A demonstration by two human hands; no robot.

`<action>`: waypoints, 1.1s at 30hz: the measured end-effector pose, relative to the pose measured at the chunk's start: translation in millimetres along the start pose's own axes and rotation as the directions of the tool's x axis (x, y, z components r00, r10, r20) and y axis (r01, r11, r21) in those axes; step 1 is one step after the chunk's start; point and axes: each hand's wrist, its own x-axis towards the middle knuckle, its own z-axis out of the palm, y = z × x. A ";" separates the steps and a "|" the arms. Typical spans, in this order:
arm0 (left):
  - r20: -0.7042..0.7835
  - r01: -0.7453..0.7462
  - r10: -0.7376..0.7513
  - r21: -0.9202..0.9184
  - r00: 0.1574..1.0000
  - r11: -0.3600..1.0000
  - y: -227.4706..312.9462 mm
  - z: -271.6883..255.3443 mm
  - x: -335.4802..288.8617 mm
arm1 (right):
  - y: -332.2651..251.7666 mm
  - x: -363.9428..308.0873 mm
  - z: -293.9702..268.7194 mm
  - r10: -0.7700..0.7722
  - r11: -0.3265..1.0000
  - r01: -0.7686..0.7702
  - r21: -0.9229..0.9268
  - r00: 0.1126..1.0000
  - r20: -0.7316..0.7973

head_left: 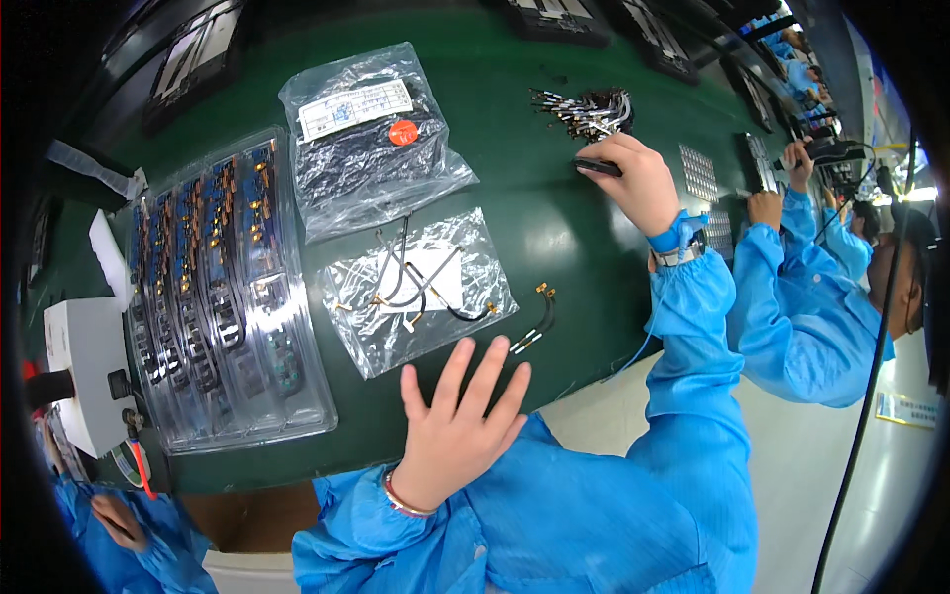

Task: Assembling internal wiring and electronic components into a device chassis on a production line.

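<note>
My left hand [455,436] is open, its fingers spread just beyond the table's near edge line. Its fingertips lie close to a flat clear plastic bag [371,342] and a pair of short dark cables [539,322] with gold-coloured ends. Several thin cables [416,282] lie loose across the bag and its white label. Farther off to the right, my right hand [638,183] is closed around a small, narrow black object [599,167]; its exact kind I cannot make out. Just beyond that hand is a heap of short cables [594,114] with white and black parts.
A clear tray [317,396] of blue boards and cables stands at left, beside a white box [91,376]. A filled plastic bag [371,139] lies at the back. Dark fixtures [554,20] line the far edge. At right, a co-worker's arms [782,257] reach over the table.
</note>
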 end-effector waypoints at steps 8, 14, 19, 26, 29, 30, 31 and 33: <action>0.026 -0.033 0.033 -0.030 0.999 0.999 19.5 15.2 19.8 | -23.1 -7.9 6.7 0.118 0.989 -0.112 -0.099 0.991 0.065; 0.039 -0.033 0.034 -0.033 0.999 0.999 28.2 24.5 27.0 | -31.3 -33.7 6.0 0.217 0.937 -0.237 0.255 0.971 0.103; 0.069 0.015 -0.012 -0.052 0.998 0.999 25.3 25.1 21.6 | -46.6 -50.8 14.6 0.035 0.999 -0.034 0.013 0.993 -0.115; 0.119 0.035 -0.036 0.012 0.992 0.999 17.4 13.9 8.2 | -71.8 -84.6 18.4 0.115 0.989 -0.104 0.109 0.988 -0.101; 0.107 0.054 -0.051 -0.022 0.993 0.998 17.5 12.0 9.1 | -65.9 -86.9 6.4 0.220 0.937 -0.175 0.301 0.967 -0.124; 0.111 0.051 -0.048 -0.025 0.993 0.998 18.7 12.0 11.1 | -61.9 -84.4 1.5 0.216 0.948 -0.179 0.262 0.969 -0.120; 0.109 0.047 -0.043 -0.031 0.993 0.998 20.5 12.5 14.6 | -54.3 -80.7 0.2 0.171 0.959 -0.145 0.243 0.981 -0.090; 0.107 0.043 -0.038 -0.038 0.994 0.998 23.8 15.2 18.7 | -43.9 -71.2 6.2 0.020 0.968 0.005 0.250 0.995 -0.098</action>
